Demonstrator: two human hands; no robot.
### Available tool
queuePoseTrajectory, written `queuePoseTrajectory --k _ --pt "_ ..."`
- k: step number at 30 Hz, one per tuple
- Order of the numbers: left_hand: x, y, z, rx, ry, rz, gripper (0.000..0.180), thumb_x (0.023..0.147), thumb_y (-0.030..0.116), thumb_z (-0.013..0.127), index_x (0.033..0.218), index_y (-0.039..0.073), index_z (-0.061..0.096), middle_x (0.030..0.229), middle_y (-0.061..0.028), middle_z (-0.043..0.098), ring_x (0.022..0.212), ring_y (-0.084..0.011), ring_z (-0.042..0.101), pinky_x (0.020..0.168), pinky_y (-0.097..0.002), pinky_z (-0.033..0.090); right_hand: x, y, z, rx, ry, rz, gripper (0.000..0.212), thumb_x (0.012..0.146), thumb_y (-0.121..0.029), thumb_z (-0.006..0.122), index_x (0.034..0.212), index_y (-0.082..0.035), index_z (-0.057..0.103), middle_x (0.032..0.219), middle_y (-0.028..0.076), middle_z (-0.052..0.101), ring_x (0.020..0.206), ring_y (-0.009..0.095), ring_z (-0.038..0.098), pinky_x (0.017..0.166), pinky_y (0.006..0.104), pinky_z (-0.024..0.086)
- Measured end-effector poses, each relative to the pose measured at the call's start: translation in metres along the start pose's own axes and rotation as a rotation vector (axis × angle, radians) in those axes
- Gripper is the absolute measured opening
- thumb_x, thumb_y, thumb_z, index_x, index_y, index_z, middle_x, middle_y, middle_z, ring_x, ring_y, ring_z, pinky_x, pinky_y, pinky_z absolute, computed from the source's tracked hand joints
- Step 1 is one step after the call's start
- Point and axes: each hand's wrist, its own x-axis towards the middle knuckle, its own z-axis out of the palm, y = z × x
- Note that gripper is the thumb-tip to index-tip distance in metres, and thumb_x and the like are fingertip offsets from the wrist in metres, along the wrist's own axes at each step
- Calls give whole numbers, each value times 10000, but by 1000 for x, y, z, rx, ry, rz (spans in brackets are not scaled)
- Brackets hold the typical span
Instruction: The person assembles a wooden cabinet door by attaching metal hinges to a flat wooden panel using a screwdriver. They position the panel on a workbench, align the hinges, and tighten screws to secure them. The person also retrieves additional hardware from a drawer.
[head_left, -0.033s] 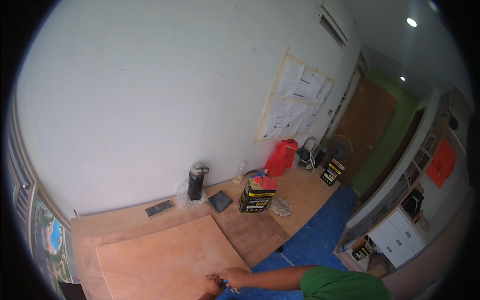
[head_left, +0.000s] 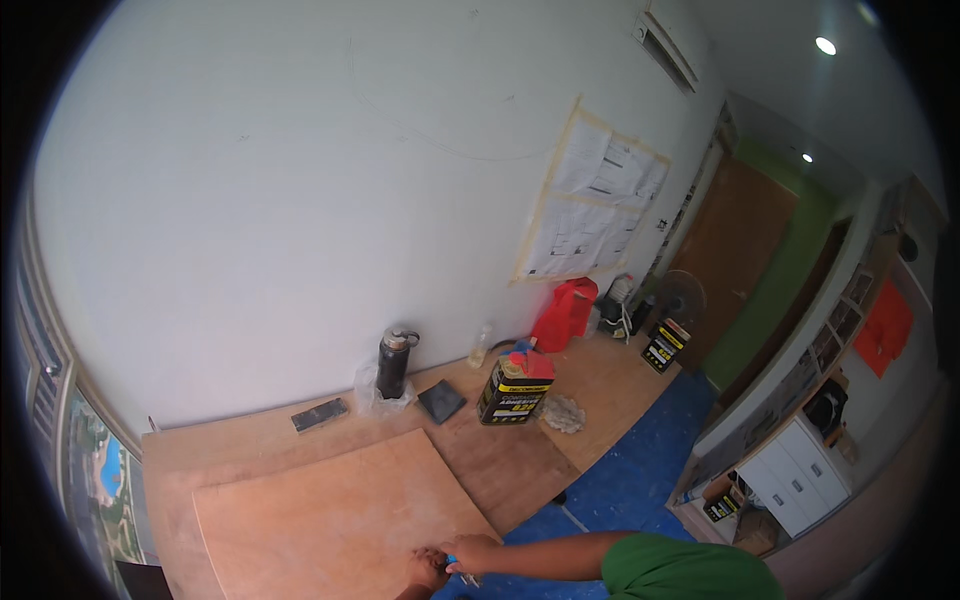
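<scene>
A thin light-brown wooden sheet [head_left: 330, 520] lies at the near left of the wooden worktop. At its near right edge my two hands are close together. My right hand [head_left: 473, 553] is closed around a small blue-handled tool [head_left: 451, 563]; its kind is mostly hidden by the fingers. My left hand [head_left: 429, 569] rests right beside it with curled fingers, over the sheet's edge. Whether it grips the sheet or the tool is hidden. Some small metallic bits show below my right hand, too small to make out.
Along the wall stand a dark flat block [head_left: 319, 415], a black flask [head_left: 394, 362] in clear plastic, a dark square pad [head_left: 441, 402], a small clear bottle [head_left: 480, 346], an adhesive can [head_left: 516, 388], a crumpled rag [head_left: 563, 413] and a red bag [head_left: 566, 314]. Blue covering [head_left: 640, 450] lies on the floor.
</scene>
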Motion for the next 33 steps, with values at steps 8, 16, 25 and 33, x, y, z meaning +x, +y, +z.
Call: queuePoseTrajectory --k 8,16,25,33 --pt "-1 4 -10 -170 -34 -82 176 736 344 745 775 181 693 836 7 682 934 -240 619 849 -401 455 0 -9 -15 -135 -139 5 283 907 -338 663 1115 -147 678 1153 171 608 1126 382 598 897 495 517" --pt "2 2 -9 -205 40 -30 174 677 294 747 773 170 673 797 -28 650 867 -269 600 796 -413 465 -2 -14 -14 36 -101 208 427 931 -462 606 1138 -92 653 1159 200 622 1072 387 639 864 504 537" --pt "5 10 -23 -200 53 -47 150 685 247 724 784 155 660 822 -33 636 888 -269 580 794 -409 471 -5 -13 -16 -202 -93 -65 282 834 -218 688 1115 -218 674 1142 152 594 1091 344 597 890 458 523" --pt "5 5 -16 -202 -17 -25 148 656 218 723 767 156 647 827 -21 627 886 -261 575 803 -404 459 -1 -19 -10 41 -184 242 282 879 -254 661 1134 -136 637 1185 167 617 1089 338 622 874 465 525"
